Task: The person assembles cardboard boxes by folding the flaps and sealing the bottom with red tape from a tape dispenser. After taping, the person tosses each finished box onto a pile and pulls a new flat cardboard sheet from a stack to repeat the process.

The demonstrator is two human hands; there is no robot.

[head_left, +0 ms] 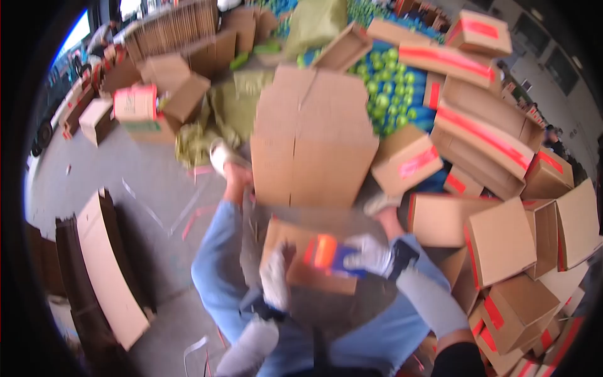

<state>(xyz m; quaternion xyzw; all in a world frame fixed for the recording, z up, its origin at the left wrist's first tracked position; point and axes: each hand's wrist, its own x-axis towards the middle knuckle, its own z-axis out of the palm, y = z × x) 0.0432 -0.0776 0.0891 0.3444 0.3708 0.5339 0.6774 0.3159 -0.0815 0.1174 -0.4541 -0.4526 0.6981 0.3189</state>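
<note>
A small flat cardboard piece point(326, 281) lies low between the person's legs. My right hand point(372, 254), in a pale glove, is closed on a blue tape dispenser point(347, 259) with an orange-red roll at its left end, over the cardboard. At the left edge of the same cardboard is my left hand point(275, 273), also gloved and blurred, with its fingers bent upward; whether they grip the edge is unclear. A large cardboard box point(314, 144) stands just beyond, between the feet.
Boxes with red tape point(483, 141) are heaped on the right. Green round fruits point(386, 81) lie on blue material behind the large box. Long folded cardboard point(107, 270) rests at the left. Flattened cartons point(173, 31) stand at the back left, where a person point(100, 39) is visible.
</note>
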